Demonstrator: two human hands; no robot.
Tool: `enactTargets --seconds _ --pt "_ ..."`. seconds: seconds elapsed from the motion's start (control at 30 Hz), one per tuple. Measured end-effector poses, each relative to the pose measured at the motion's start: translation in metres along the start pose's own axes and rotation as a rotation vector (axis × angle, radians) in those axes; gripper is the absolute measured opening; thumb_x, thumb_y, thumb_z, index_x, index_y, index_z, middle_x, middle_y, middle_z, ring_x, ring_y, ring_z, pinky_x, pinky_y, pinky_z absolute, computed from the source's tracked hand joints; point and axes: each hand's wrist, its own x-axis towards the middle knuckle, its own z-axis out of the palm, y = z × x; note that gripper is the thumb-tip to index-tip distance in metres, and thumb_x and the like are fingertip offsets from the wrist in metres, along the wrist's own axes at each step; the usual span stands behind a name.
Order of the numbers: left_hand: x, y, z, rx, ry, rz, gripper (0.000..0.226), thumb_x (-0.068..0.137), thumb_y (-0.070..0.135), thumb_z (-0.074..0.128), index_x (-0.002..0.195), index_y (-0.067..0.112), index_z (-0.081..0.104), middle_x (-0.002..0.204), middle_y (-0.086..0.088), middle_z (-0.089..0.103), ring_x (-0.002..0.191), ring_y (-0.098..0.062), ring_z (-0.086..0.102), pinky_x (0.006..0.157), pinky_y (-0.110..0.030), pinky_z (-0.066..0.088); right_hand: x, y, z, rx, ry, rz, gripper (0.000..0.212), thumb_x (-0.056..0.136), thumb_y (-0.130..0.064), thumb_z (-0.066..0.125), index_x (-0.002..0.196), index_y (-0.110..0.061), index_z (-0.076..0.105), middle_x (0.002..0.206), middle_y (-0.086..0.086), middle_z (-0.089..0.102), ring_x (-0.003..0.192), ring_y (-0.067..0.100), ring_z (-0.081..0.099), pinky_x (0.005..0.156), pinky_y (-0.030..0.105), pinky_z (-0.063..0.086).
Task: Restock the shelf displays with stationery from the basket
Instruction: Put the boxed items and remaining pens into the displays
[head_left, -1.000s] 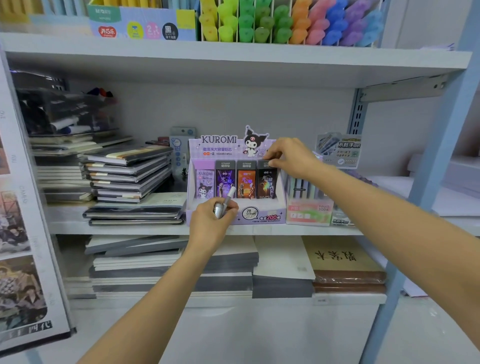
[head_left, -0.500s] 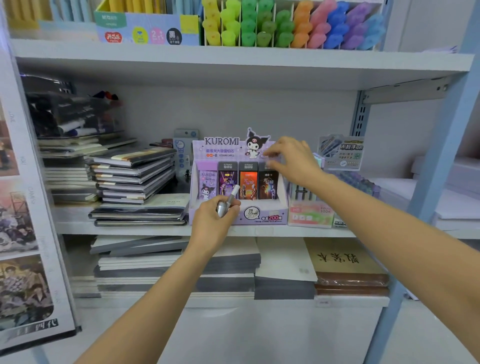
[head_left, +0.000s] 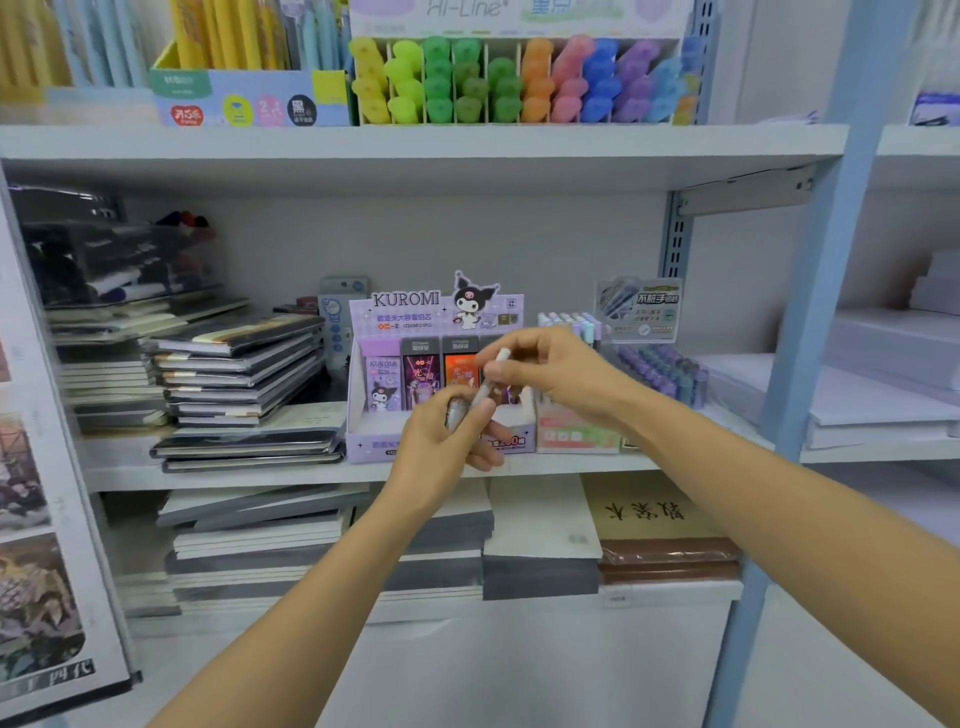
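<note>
I read feed as bright, soft, even; light seems overhead and frontal, shadows faint, soft-edged. Dim shade under upper shelf (head_left: 415, 171) and behind notebook stack (head_left: 239, 384). Left hand (head_left: 447, 441), right hand (head_left: 556, 369) and pen (head_left: 483, 392) smeared by blur. Highlighters (head_left: 519, 78) soft, washed out. Wide-angle bend tilts blue upright (head_left: 802, 364); poster (head_left: 41, 519) at left edge stretched, fuzzy.

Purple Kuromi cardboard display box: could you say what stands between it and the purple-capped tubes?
In the head view, a pink-and-green pastel box of pale pens stands there.
</note>
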Motion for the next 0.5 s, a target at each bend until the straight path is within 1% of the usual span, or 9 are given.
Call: enactTargets --seconds 0.07,0.13,0.17,0.2,0.27,0.33,0.4,0.47,0.5 --pt "0.001 0.004 0.006 -0.027 0.047 -0.01 0.015 0.097 0.031 0.055 0.102 0.017 0.058 0.086 -0.004 0.076 0.072 -0.024 0.073 0.065 -0.032 0.059 -0.005 -0.006 -0.019 0.017 0.15 -0.028 0.01 0.09 -0.018 0.064 0.097 -0.016 0.071 0.084 -0.004 0.073 0.078 0.005 0.068 0.068 0.017 0.054" --pt "0.002 0.008 0.012 -0.06 0.124 -0.036 0.021 0.097 0.032 0.054 0.103 0.012 0.056 0.092 -0.005 0.076 0.074 -0.026 0.073 0.066 -0.034 0.06 -0.009 -0.013 -0.044 0.088 0.303 -0.061 0.012 0.093 -0.016 0.059 0.099 -0.011 0.067 0.085 0.0 0.074 0.078 0.011 0.069 0.068 0.02 0.056" --pt "0.003 0.01 0.015 -0.073 0.151 -0.056 0.023 0.098 0.033 0.053 0.103 0.011 0.054 0.091 -0.006 0.075 0.07 -0.027 0.073 0.062 -0.034 0.059 -0.011 -0.016 -0.057 0.11 0.368 -0.093 0.012 0.095 -0.015 0.056 0.1 -0.009 0.065 0.086 0.004 0.074 0.077 0.014 0.07 0.066 0.021 0.056" --pt "0.004 0.013 0.018 -0.077 0.163 -0.078 0.024 0.098 0.034 0.052 0.103 0.011 0.053 0.087 -0.006 0.075 0.061 -0.026 0.071 0.055 -0.032 0.057 -0.013 -0.018 -0.07 0.111 0.429 -0.127 0.011 0.097 -0.013 0.054 0.101 -0.008 0.063 0.086 0.007 0.073 0.076 0.017 0.07 0.064 0.023 0.056" --pt "0.006 0.015 0.026 -0.032 0.141 -0.12 0.024 0.098 0.035 0.052 0.102 0.011 0.052 0.074 -0.006 0.069 0.041 -0.015 0.057 0.04 -0.021 0.044 -0.018 -0.016 -0.092 0.053 0.54 -0.172 0.009 0.099 -0.012 0.052 0.1 -0.007 0.059 0.084 0.01 0.071 0.071 0.023 0.069 0.06 0.027 0.056" --pt "0.011 0.015 0.035 0.058 0.106 -0.171 0.024 0.096 0.035 0.057 0.103 0.012 0.053 0.074 -0.003 0.057 0.037 -0.004 0.044 0.037 -0.018 0.033 -0.021 -0.01 -0.107 -0.069 0.607 -0.182 0.008 0.099 -0.011 0.051 0.099 -0.005 0.056 0.083 0.015 0.069 0.072 0.026 0.067 0.059 0.027 0.055" --pt "0.014 0.014 0.044 0.049 0.049 -0.243 0.018 0.095 0.032 0.054 0.102 0.015 0.051 0.076 -0.001 0.049 0.043 -0.006 0.037 0.043 -0.02 0.03 -0.026 0.001 -0.113 -0.205 0.639 -0.16 0.007 0.099 -0.01 0.051 0.098 -0.007 0.056 0.084 0.016 0.068 0.073 0.018 0.068 0.059 0.024 0.053" --pt "0.016 0.017 0.05 -0.064 0.007 -0.303 0.011 0.097 0.024 0.04 0.099 0.016 0.047 0.072 0.0 0.045 0.048 -0.009 0.035 0.048 -0.025 0.03 -0.029 0.013 -0.114 -0.299 0.682 -0.15 0.006 0.099 -0.01 0.051 0.095 -0.009 0.057 0.085 0.014 0.068 0.069 0.006 0.066 0.059 0.017 0.05" --pt "0.017 0.017 0.052 -0.076 0.003 -0.3 0.014 0.099 0.022 0.034 0.1 0.016 0.047 0.071 0.001 0.045 0.05 -0.009 0.037 0.05 -0.025 0.032 -0.03 0.018 -0.114 -0.323 0.697 -0.15 0.007 0.098 -0.01 0.051 0.095 -0.01 0.057 0.085 0.014 0.068 0.068 0.004 0.064 0.059 0.013 0.048"
